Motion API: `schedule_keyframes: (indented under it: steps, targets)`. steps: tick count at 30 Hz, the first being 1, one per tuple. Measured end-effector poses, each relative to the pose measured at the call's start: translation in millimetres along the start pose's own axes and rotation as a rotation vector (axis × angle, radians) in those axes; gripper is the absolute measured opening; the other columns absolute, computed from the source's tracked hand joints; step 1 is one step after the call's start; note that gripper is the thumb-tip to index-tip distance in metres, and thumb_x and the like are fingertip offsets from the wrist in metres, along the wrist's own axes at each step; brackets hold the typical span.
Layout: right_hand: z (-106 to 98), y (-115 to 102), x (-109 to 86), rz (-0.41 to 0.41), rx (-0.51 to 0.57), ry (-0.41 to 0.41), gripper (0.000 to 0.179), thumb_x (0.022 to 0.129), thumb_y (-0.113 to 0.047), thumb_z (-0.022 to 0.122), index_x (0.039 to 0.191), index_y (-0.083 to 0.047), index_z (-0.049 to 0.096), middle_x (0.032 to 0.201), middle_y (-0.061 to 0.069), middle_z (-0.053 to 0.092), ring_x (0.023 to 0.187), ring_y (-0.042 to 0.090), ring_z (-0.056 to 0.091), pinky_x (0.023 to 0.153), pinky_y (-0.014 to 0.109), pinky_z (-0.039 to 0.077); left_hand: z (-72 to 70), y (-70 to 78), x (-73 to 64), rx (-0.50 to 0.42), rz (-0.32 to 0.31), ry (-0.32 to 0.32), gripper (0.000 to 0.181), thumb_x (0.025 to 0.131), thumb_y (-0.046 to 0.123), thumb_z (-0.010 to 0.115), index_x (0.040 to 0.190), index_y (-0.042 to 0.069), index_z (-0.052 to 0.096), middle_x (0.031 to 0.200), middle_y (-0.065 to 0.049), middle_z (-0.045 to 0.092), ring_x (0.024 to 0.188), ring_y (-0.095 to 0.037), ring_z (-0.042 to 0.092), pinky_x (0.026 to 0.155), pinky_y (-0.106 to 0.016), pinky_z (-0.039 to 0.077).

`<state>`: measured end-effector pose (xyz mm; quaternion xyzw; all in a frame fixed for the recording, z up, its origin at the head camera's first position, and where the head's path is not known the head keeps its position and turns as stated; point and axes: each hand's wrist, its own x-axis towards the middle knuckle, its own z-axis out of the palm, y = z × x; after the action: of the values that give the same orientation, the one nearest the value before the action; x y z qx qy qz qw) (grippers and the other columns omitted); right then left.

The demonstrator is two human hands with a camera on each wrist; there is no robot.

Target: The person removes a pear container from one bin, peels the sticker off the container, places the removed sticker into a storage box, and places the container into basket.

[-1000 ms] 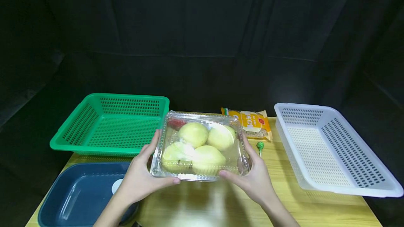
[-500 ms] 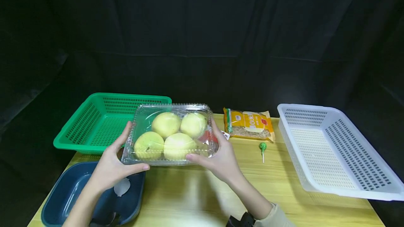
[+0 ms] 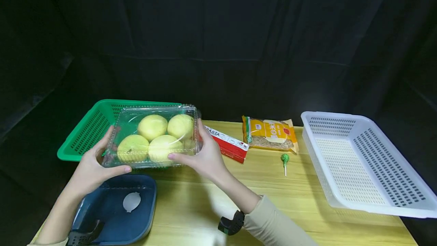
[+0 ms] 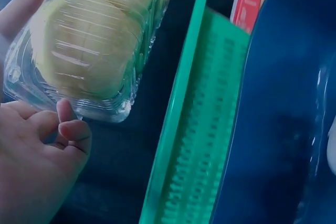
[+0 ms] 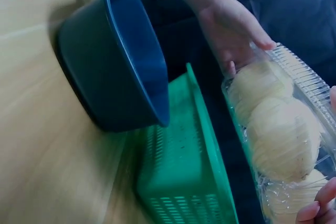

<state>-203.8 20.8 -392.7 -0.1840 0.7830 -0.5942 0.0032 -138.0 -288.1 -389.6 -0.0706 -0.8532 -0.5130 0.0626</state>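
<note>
Both hands hold up a clear plastic clamshell box [image 3: 145, 164] with several round, pale yellow-green fruits [image 3: 164, 148] in it. The left hand [image 3: 90, 168] grips its left end, thumb along the near side. At the right end, the right hand [image 3: 206, 158] grips with its thumb in front and fingers behind. Beneath and behind the box is a green plastic basket [image 3: 78, 139], partly hidden by it. In the right wrist view, a gap shows between the raised box and the basket's rim. The left wrist view shows the left fingers [image 4: 73, 129] at the box's corner.
A blue basin [image 3: 150, 215] stands in front of the green basket, with a white round piece [image 3: 131, 202] in it. Right of the box lie a red pasta box [image 3: 232, 149], an orange grain bag [image 3: 271, 134] and a green lollipop [image 3: 285, 158]. A white basket [image 3: 399, 155] stands far right.
Both hands have carried the clamshell box leftward and slightly up, from mid-table to over the green basket. The red pasta box has come into view behind it.
</note>
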Motion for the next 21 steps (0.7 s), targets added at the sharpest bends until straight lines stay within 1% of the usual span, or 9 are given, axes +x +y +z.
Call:
schedule_keyframes:
  steps: [3, 6, 10, 12, 14, 16, 17, 19, 21]
  targets:
    - [11, 0, 13.5, -0.001, -0.011, -0.003, 0.124, 0.077, -0.045, 0.095, 0.17, -0.012, 0.02, 0.176, -0.003, 0.023, 0.16, 0.018, 0.027, 0.121, 0.043, 0.041, -10.9, -7.2, 7.6, 0.015, -0.002, 0.007, 0.115, 0.09, 0.011, 0.085, 0.172, 0.024, 0.005, 0.178, -0.014, 0.009, 0.158, -0.056, 0.01, 0.117, -0.082, 0.011]
    - [22, -1, 24.9, 0.001, -0.025, -0.006, 0.124, 0.077, -0.046, 0.094, 0.17, -0.011, 0.02, 0.176, -0.002, 0.023, 0.16, 0.02, 0.027, 0.121, 0.043, 0.041, -22.3, -15.0, 14.4, 0.028, -0.007, 0.01, 0.114, 0.091, 0.01, 0.084, 0.172, 0.024, 0.004, 0.178, -0.016, 0.01, 0.157, -0.057, 0.012, 0.119, -0.08, 0.011]
    - [36, -1, 37.7, -0.007, -0.032, -0.007, 0.126, 0.076, -0.043, 0.096, 0.17, -0.009, 0.019, 0.177, 0.0, 0.021, 0.161, 0.021, 0.026, 0.121, 0.041, 0.042, -32.3, -27.3, 22.0, 0.062, -0.027, 0.001, 0.112, 0.095, 0.012, 0.081, 0.171, 0.03, 0.001, 0.178, -0.015, 0.014, 0.152, -0.046, 0.028, 0.123, -0.072, 0.019]
    - [43, -1, 43.3, -0.001, -0.047, 0.001, 0.127, 0.075, -0.043, 0.097, 0.17, -0.009, 0.019, 0.177, 0.002, 0.021, 0.161, 0.022, 0.026, 0.121, 0.042, 0.042, -37.0, -34.1, 24.3, 0.089, -0.027, -0.008, 0.111, 0.096, 0.014, 0.08, 0.171, 0.031, 0.0, 0.177, -0.012, 0.017, 0.146, -0.036, 0.035, 0.13, -0.049, 0.025]
    - [50, -1, 48.5, 0.012, -0.062, 0.004, 0.127, 0.074, -0.043, 0.097, 0.17, -0.009, 0.02, 0.177, 0.004, 0.022, 0.161, 0.024, 0.026, 0.121, 0.044, 0.041, -41.4, -41.0, 26.9, 0.101, -0.011, -0.017, 0.109, 0.097, 0.014, 0.079, 0.172, 0.029, 0.0, 0.177, -0.01, 0.02, 0.139, -0.025, 0.038, 0.124, -0.023, 0.031]
    - [57, -1, 53.1, 0.033, -0.09, 0.006, 0.128, 0.073, -0.045, 0.098, 0.17, -0.01, 0.021, 0.177, 0.004, 0.022, 0.161, 0.024, 0.025, 0.122, 0.046, 0.041, -46.8, -47.3, 29.5, 0.095, 0.005, -0.029, 0.108, 0.098, 0.012, 0.077, 0.172, 0.025, 0.0, 0.178, -0.008, 0.018, 0.144, -0.02, 0.037, 0.11, -0.004, 0.03]
    - [60, -1, 55.3, 0.04, -0.096, 0.002, 0.128, 0.074, -0.046, 0.097, 0.17, -0.01, 0.021, 0.177, 0.005, 0.022, 0.162, 0.025, 0.024, 0.123, 0.047, 0.039, -49.8, -50.2, 31.1, 0.084, 0.013, -0.036, 0.107, 0.099, 0.011, 0.076, 0.172, 0.023, -0.001, 0.178, -0.009, 0.017, 0.15, -0.022, 0.033, 0.104, 0.001, 0.029]
    - [65, 0, 60.2, 0.055, -0.094, -0.014, 0.129, 0.074, -0.045, 0.097, 0.171, -0.011, 0.019, 0.177, 0.005, 0.02, 0.162, 0.025, 0.023, 0.123, 0.048, 0.038, -55.5, -55.1, 35.7, 0.055, 0.022, -0.047, 0.105, 0.099, 0.008, 0.075, 0.172, 0.019, -0.001, 0.178, -0.011, 0.015, 0.158, -0.029, 0.024, 0.103, 0.002, 0.029]
    - [69, 1, 65.1, 0.067, -0.087, -0.026, 0.129, 0.075, -0.042, 0.097, 0.171, -0.011, 0.017, 0.177, 0.005, 0.019, 0.162, 0.025, 0.022, 0.125, 0.048, 0.036, -61.1, -58.7, 40.9, 0.032, 0.01, -0.061, 0.104, 0.1, 0.008, 0.073, 0.172, 0.019, -0.002, 0.178, -0.011, 0.011, 0.163, -0.038, 0.008, 0.118, -0.007, 0.022]
